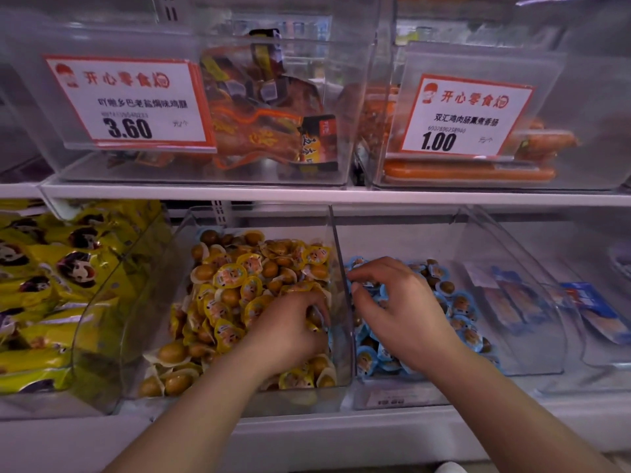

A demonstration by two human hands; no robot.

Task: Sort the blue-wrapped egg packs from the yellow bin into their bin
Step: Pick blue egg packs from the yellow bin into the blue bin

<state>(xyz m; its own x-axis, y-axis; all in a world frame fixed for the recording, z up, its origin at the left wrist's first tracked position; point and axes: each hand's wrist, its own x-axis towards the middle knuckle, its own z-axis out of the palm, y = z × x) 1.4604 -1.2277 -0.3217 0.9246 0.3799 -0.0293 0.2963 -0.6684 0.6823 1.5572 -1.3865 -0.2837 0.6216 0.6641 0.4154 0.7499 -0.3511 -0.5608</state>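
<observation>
The clear middle bin (336,254) holds a heap of yellow-wrapped egg packs (232,285). A blue-wrapped pack (205,233) lies at its back left. My left hand (290,332) is deep in this bin by the right wall, and its fingers curl round an egg pack. A blue edge (330,336) shows beside the fingertips. The neighbouring bin (478,268) to the right holds blue-wrapped egg packs (461,302). My right hand (399,308) hovers over them at the left wall, fingers loosely bent, thumb and forefinger apart, pinching nothing that I can see.
A bin of yellow snack bags (51,285) stands to the left. A bin of long blue packets (512,302) sits to the right. The shelf above (307,194) carries bins with price cards 3.60 (129,104) and 1.00 (464,117).
</observation>
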